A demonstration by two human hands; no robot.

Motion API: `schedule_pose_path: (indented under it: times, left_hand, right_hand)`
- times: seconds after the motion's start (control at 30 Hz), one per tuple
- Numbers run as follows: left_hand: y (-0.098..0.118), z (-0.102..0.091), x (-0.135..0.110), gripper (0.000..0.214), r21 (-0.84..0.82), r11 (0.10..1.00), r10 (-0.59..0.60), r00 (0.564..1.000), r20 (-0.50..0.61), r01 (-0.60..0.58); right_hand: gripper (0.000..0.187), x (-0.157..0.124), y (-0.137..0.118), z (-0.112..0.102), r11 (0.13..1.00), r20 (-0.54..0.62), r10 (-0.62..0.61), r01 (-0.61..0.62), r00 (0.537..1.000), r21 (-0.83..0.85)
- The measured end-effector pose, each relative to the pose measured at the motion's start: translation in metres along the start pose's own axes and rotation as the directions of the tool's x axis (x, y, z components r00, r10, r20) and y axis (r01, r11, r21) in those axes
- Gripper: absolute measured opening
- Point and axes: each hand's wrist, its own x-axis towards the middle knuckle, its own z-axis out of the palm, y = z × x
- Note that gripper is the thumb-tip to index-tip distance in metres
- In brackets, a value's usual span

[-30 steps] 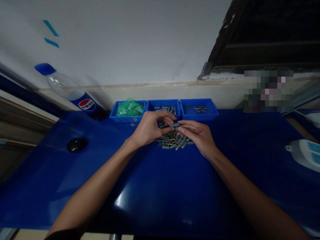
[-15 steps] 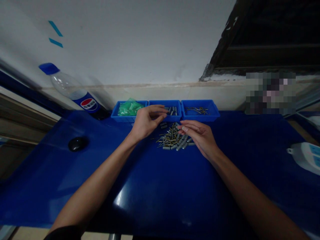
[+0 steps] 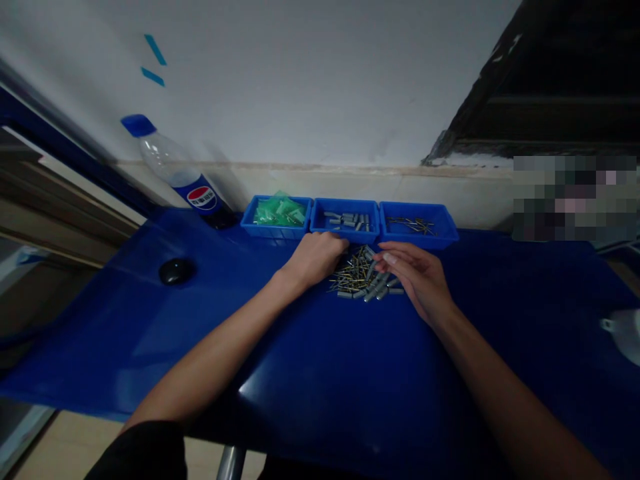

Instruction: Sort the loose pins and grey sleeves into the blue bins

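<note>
A pile of small grey cylinders and thin gold pins (image 3: 361, 279) lies on the blue table (image 3: 320, 373) between my hands. My left hand (image 3: 319, 257) rests knuckles up at the pile's left edge, fingers curled down onto the parts; what they grip is hidden. My right hand (image 3: 419, 276) sits at the pile's right side, fingers bent and close together over the grey cylinders. Behind the pile stand three blue bins: the left bin (image 3: 277, 230) holds green bags, the middle bin (image 3: 345, 233) grey cylinders, the right bin (image 3: 419, 235) gold pins.
A Pepsi bottle (image 3: 176, 171) with a blue cap leans against the wall at the back left. A black round object (image 3: 176, 271) sits on the table's left. A white device (image 3: 623, 330) shows at the right edge. The table's near edge runs along the bottom.
My left hand has come back from the middle bin and dropped onto the pile's left edge. The right hand stayed by the pile. The view has turned, shifting everything rightward.
</note>
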Motion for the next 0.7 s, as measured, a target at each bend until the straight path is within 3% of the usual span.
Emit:
schedule_pose_path:
  times: [0.1, 0.2, 0.33, 0.4, 0.7]
  left_hand:
    - [-0.001, -0.001, 0.0, 0.022, -0.063, 0.998, -0.013, 1.0, -0.028, 0.011]
    - [-0.003, -0.006, 0.0, 0.024, -0.27, 0.963, -0.008, 0.996, -0.088, -0.016]
    - [-0.002, -0.01, 0.002, 0.013, -0.655, 0.753, -0.058, 0.984, -0.166, -0.065]
    - [0.001, -0.01, 0.003, 0.011, -0.764, 0.64, -0.076, 0.983, -0.169, -0.082]
    - [0.007, -0.019, 0.002, 0.015, -0.887, 0.462, -0.116, 0.991, -0.07, -0.008]
  right_hand:
    - [0.023, 0.0, 0.0, -0.001, 1.0, -0.014, -0.003, 0.003, 1.0, -0.018]
    - [0.023, 0.0, 0.002, -0.002, 0.998, -0.023, -0.012, 0.011, 1.0, -0.057]
    - [0.026, 0.0, 0.004, -0.002, 0.99, -0.01, -0.044, 0.043, 0.999, -0.134]
    - [0.03, -0.001, 0.003, 0.0, 0.988, 0.023, -0.033, 0.036, 0.999, -0.151]
    - [0.037, -0.001, 0.004, 0.003, 0.998, 0.055, 0.001, 0.003, 0.998, -0.059]
